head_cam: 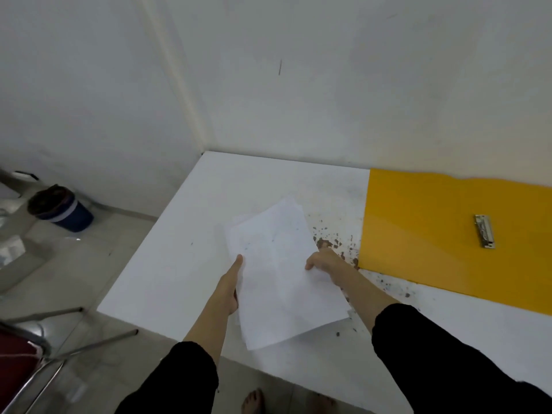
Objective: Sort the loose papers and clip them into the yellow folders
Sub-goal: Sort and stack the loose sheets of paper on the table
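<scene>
The white tabletop (185, 264) fills the corner before you, speckled with brown flecks near its middle. On its right side the yellow folder (433, 234) lies open and flat, back against the wall. The loose papers (280, 279) are just left of the folder, a small uneven stack with corners fanned out of line. It is hard to say whether they rest on the tabletop or are lifted off it. Your left grip (233, 282) pinches the stack's left edge, thumb on top, and your right grip (325, 264) curls over its right edge. The metal clip (485, 231) sits on the folder's right half, nothing under it. You look to be gathering and squaring the sheets. Next, even the edges, carry them right, and open that clip.
</scene>
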The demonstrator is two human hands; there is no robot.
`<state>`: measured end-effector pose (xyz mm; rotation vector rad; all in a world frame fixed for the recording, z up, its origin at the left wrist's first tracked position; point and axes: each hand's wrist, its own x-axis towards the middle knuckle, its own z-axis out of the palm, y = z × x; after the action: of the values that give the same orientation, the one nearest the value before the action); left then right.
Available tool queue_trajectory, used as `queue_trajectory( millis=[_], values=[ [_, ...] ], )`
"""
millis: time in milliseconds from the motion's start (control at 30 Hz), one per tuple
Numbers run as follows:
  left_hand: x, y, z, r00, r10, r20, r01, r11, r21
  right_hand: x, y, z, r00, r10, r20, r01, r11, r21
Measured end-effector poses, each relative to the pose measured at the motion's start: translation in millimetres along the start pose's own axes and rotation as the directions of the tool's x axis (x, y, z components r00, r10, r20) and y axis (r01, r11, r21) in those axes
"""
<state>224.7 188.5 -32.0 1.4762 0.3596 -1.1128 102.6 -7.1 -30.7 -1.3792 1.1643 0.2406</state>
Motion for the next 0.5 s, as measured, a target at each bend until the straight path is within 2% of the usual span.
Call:
queue_trajectory(
  millis=[300,500],
  values=[
    [6,-7,-5,0.996,0.05,-0.068,-0.046,0.997,0.067,12,-3,20,0.996,-0.042,-0.074,0.041,0.999,-0.023],
    [8,-6,-5,0.993,0.063,-0.097,-0.056,0.996,0.076,14,-7,25,0.993,-0.096,-0.071,0.085,0.985,-0.153]
  ],
)
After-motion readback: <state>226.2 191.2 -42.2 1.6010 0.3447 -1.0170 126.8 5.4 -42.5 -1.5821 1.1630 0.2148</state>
